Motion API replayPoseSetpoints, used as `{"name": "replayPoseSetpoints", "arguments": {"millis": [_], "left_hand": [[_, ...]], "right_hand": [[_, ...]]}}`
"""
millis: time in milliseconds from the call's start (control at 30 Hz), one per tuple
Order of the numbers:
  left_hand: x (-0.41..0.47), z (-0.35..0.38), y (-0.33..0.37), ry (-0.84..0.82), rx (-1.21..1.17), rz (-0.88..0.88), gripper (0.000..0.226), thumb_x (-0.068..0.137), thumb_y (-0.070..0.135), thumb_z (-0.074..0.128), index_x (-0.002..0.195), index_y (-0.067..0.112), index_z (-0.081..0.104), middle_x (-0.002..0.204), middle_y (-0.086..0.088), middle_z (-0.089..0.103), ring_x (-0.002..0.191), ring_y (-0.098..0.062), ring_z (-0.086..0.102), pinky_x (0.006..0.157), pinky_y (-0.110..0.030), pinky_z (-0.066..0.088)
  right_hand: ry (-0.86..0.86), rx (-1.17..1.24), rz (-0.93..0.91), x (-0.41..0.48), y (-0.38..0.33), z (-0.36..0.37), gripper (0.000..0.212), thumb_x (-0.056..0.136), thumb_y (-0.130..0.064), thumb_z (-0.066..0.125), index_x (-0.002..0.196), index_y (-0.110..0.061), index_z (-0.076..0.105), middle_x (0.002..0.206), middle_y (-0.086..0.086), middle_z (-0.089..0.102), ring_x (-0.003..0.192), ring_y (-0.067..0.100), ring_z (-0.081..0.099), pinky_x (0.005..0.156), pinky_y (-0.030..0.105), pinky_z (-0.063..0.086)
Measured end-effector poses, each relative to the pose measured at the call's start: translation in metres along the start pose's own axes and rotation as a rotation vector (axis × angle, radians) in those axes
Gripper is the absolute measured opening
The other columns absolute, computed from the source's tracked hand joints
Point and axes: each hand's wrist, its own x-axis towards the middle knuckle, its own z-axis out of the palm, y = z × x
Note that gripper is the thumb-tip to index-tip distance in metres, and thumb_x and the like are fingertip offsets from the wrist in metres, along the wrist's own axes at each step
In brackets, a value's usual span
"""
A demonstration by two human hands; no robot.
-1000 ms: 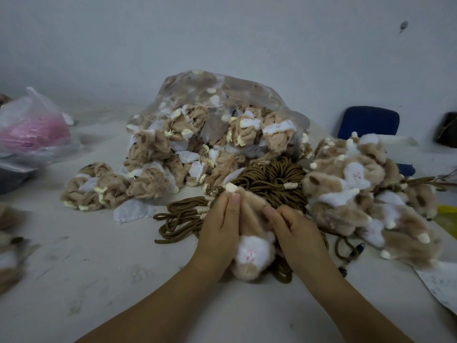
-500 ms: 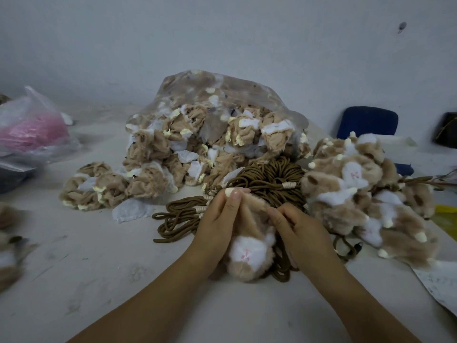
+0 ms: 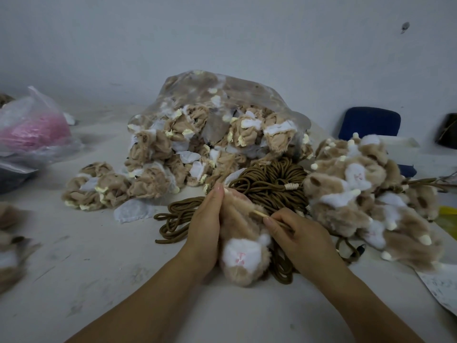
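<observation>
A tan plush toy skin [image 3: 243, 246] with a white muzzle and pink stitched nose lies on the white table [image 3: 103, 280] between my hands. My left hand [image 3: 206, 226] grips its left side, fingers curled along the fur up to its far end. My right hand [image 3: 296, 236] pinches a thin pale stick [image 3: 262, 215] whose tip is pushed into the fur. Under and behind the toy lies a coil of brown cord [image 3: 269, 181].
A clear plastic bag [image 3: 222, 125] of inside-out plush skins stands behind, with more spilled at its left [image 3: 99, 189]. Furry turned plush pieces [image 3: 371, 194] pile at the right. A bag with pink contents [image 3: 32, 129] sits far left, paper [image 3: 442, 285] at right.
My right hand has drawn back toward me and now pinches a thin stick poked into the toy. The toy and my left hand shifted slightly nearer.
</observation>
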Motion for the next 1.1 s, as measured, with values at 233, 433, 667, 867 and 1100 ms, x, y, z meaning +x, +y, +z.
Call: {"name": "replayPoseSetpoints", "arguments": {"millis": [233, 433, 667, 867, 1100], "left_hand": [[-0.004, 0.006, -0.003, 0.0, 0.173, 0.13, 0.06, 0.092, 0.062, 0.03, 0.081, 0.023, 0.074, 0.087, -0.004, 0.076, 0.087, -0.015, 0.073, 0.072, -0.018, 0.055], [-0.006, 0.014, -0.01, 0.021, 0.268, 0.202, 0.046, 0.085, 0.06, 0.035, 0.087, 0.024, 0.065, 0.081, 0.008, 0.07, 0.082, 0.001, 0.065, 0.07, -0.01, 0.049], [-0.003, 0.016, -0.017, 0.029, 0.401, 0.238, 0.042, 0.082, 0.06, 0.034, 0.08, 0.023, 0.055, 0.066, 0.022, 0.06, 0.065, 0.007, 0.054, 0.064, -0.011, 0.044], [-0.004, 0.008, -0.014, 0.092, 0.355, 0.277, 0.039, 0.087, 0.057, 0.037, 0.088, 0.029, 0.064, 0.082, 0.017, 0.07, 0.081, 0.001, 0.065, 0.074, -0.014, 0.049], [-0.005, 0.01, -0.011, 0.093, 0.296, 0.335, 0.036, 0.095, 0.049, 0.036, 0.109, 0.033, 0.065, 0.102, 0.021, 0.071, 0.1, 0.005, 0.064, 0.081, -0.008, 0.046]], "right_hand": [[-0.026, 0.089, 0.003, -0.002, -0.004, 0.006, 0.043, 0.083, -0.067, 0.027, 0.078, -0.032, 0.053, 0.06, -0.006, 0.056, 0.058, 0.01, 0.054, 0.054, 0.036, 0.044], [-0.055, 0.234, 0.013, -0.001, -0.006, 0.013, 0.037, 0.085, -0.061, 0.033, 0.071, -0.03, 0.048, 0.069, -0.009, 0.057, 0.061, 0.005, 0.053, 0.051, 0.017, 0.037], [-0.054, 0.256, 0.033, 0.0, -0.004, 0.013, 0.035, 0.083, -0.062, 0.033, 0.073, -0.032, 0.049, 0.072, -0.02, 0.058, 0.064, 0.001, 0.054, 0.052, 0.013, 0.036], [-0.044, 0.191, 0.022, 0.001, -0.004, 0.01, 0.046, 0.08, -0.067, 0.029, 0.078, -0.029, 0.053, 0.063, -0.011, 0.057, 0.062, 0.004, 0.054, 0.053, 0.022, 0.038], [-0.049, 0.117, 0.025, -0.001, -0.002, 0.014, 0.031, 0.088, -0.058, 0.031, 0.074, -0.033, 0.044, 0.058, -0.008, 0.05, 0.058, 0.004, 0.051, 0.05, 0.022, 0.035]]}}
